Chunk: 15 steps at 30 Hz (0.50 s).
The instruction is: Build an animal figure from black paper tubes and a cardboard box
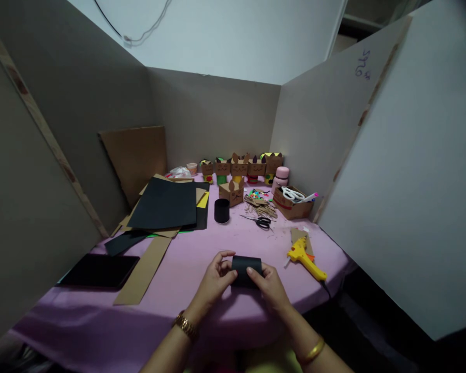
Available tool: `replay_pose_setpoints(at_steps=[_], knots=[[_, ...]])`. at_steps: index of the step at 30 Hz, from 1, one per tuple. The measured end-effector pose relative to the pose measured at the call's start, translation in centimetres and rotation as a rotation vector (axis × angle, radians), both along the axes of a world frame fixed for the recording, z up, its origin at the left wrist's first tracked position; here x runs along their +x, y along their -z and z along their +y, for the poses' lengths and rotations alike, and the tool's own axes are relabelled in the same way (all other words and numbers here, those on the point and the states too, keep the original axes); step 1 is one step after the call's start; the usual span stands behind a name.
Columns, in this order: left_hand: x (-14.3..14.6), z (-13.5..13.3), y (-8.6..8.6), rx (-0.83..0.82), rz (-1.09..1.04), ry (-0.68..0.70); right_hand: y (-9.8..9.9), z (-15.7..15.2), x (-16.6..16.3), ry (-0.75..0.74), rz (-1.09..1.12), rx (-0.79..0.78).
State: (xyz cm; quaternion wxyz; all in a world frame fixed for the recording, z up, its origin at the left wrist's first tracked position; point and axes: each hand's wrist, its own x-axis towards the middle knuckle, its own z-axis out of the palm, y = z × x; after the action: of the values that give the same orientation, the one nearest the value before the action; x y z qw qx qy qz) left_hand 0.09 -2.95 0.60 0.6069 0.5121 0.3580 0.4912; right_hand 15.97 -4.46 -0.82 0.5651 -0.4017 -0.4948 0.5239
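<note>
Between my two hands, above the near part of the pink-covered table, lies a black paper tube (244, 265) on its side. My left hand (219, 274) grips its left end, thumb on the near face and fingers at the open edge. My right hand (270, 285) is closed round the right end, its thumb pressed flat on the paper. Farther back, a second black paper tube (221, 211) stands upright. Beside it sits a cardboard box with ears and a drawn face (232, 192). The fingers behind the held tube are partly hidden.
Black scissors (262, 223) lie near cardboard scraps (260, 206). A yellow glue gun (306, 259) is at the right. Black sheets (165, 204), a cardboard strip (143, 272) and a tablet (99, 271) are left. A box of tools (293, 208) and pink bottle (280, 178) stand behind.
</note>
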Motion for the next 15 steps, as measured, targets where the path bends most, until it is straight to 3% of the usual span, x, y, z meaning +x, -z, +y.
replay_pose_setpoints(at_steps=[6, 15], knots=[[0.2, -0.1, -0.2, 0.003, 0.005, -0.039, -0.1, 0.1, -0.1, 0.0, 0.034, -0.017], [-0.1, 0.1, 0.1, 0.005, -0.018, -0.142, 1.2, 0.5, 0.2, 0.116, 0.128, -0.023]])
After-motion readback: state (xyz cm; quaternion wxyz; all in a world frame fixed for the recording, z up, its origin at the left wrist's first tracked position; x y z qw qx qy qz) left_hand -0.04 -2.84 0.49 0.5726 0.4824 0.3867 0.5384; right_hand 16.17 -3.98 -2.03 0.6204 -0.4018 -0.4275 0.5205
